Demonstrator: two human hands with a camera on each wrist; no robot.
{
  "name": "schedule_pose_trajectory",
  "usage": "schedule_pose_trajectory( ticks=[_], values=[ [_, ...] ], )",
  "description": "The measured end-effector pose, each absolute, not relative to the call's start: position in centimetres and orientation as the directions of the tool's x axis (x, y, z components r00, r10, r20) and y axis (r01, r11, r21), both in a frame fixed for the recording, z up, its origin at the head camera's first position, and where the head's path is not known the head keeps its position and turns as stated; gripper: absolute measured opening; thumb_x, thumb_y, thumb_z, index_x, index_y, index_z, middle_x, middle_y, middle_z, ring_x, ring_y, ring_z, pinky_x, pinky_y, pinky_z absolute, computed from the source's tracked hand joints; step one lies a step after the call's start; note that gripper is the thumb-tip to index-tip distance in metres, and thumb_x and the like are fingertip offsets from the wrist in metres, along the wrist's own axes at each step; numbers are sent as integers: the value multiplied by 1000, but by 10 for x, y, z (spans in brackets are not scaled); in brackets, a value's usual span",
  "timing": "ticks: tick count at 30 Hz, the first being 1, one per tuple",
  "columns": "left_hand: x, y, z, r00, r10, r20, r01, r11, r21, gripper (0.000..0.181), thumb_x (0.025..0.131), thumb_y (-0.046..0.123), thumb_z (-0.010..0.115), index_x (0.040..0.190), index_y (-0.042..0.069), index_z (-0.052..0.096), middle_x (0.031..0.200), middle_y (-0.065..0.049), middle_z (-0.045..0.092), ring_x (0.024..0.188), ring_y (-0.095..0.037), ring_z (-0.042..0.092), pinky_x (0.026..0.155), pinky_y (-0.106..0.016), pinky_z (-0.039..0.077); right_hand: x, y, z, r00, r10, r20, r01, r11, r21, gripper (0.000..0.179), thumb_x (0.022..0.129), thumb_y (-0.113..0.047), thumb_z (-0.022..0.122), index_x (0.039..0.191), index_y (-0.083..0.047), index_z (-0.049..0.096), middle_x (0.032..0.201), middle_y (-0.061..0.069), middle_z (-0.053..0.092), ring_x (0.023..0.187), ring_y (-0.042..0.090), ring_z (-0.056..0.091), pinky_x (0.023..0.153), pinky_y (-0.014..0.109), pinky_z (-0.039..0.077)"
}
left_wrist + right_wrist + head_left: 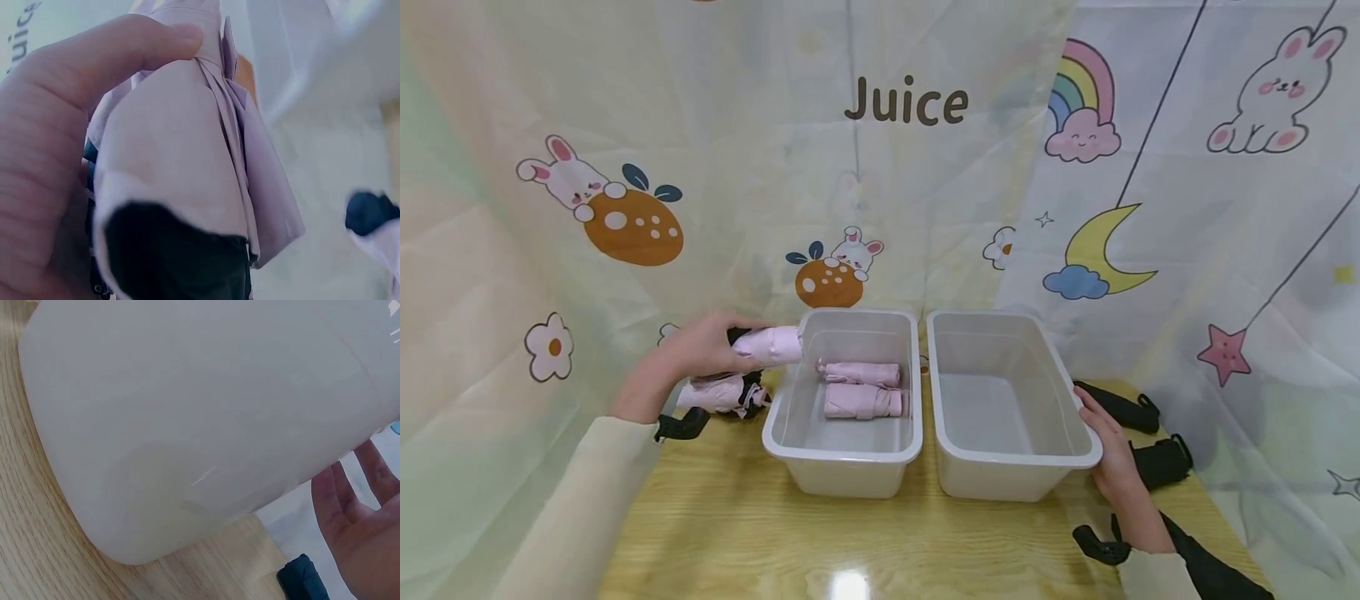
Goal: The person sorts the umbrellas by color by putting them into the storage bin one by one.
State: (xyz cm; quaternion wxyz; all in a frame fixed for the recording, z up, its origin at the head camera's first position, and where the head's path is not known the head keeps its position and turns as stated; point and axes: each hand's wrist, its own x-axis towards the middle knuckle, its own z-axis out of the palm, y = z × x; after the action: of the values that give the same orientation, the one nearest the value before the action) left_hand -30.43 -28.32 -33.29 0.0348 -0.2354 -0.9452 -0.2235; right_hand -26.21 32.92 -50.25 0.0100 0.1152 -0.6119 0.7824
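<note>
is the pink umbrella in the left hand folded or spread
Folded: the left hand grips the pink umbrella as a compact bundle, its pleats gathered together in the left wrist view.

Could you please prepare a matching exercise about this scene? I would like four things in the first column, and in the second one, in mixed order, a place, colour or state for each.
Column one
1. left grip
2. right grip
3. left tub
4. bundles to the right of the right tub

Column two
A. has two pink bundles lying inside
B. black, on the table
C. touches the right tub
D. holds a raised pink bundle

Right pairs: 1-D; 2-C; 3-A; 4-B
</note>
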Motion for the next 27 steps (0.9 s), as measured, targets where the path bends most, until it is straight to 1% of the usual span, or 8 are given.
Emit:
schedule_pose_trajectory(
  ticks=[2,6,8,11,16,19,24,27],
  values=[
    [-312,-268,-327,-882,441,168,470,787,400,54,75,31,84,126,29,67,107,5,66,82,-19,56,71,-35,48,-262,329,-502,-975,-123,188,-152,-252,-956,51,107,-18,38,155,-12,24,134,-13,54,110,9,57,82,26,52],
    [-328,-239,-323,-863,476,168,500,764,408,54,73,33,85,124,29,69,107,6,66,85,-18,56,72,-35,48,-262,330,-502,-977,-119,180,-145,-253,-957,49,106,-18,39,154,-19,30,134,-15,54,112,7,57,84,25,51],
    [-336,-226,-323,-855,491,166,510,741,436,54,73,30,86,124,28,69,108,5,66,86,-18,57,73,-34,49,-264,330,-502,-977,-113,181,-148,-249,-957,48,106,-19,39,154,-21,32,134,-16,54,112,7,56,84,24,51],
    [-347,-209,-326,-847,505,165,520,726,450,55,72,29,86,124,28,68,106,5,67,85,-18,57,72,-33,49,-265,329,-502,-977,-109,183,-152,-246,-957,49,106,-19,40,154,-18,30,133,-16,55,112,7,57,84,24,51],
    [-362,-183,-341,-841,520,150,527,721,451,52,73,32,84,123,32,69,106,7,67,83,-16,55,69,-32,48,-264,329,-504,-978,-111,177,-146,-244,-959,51,106,-18,39,155,-13,24,132,-17,55,111,6,57,84,24,51],
    [-371,-170,-353,-847,516,130,510,718,474,51,74,29,83,123,33,68,108,8,66,82,-16,55,67,-31,48,-264,329,-505,-978,-107,180,-151,-235,-960,51,107,-19,38,155,-14,24,133,-17,55,112,6,56,84,24,51],
    [-380,-154,-370,-872,482,85,457,740,493,52,72,23,85,121,34,69,103,6,66,78,-18,54,64,-32,46,-262,329,-503,-979,-113,169,-139,-237,-961,49,107,-19,38,155,-18,28,134,-16,53,114,7,55,85,25,51],
    [-383,-148,-379,-878,470,86,455,766,454,52,70,22,86,118,36,71,103,10,67,81,-16,54,67,-30,46,-260,328,-502,-981,-108,163,-133,-242,-961,49,107,-19,39,155,-18,29,134,-17,54,114,6,55,85,25,51]
  ],
)
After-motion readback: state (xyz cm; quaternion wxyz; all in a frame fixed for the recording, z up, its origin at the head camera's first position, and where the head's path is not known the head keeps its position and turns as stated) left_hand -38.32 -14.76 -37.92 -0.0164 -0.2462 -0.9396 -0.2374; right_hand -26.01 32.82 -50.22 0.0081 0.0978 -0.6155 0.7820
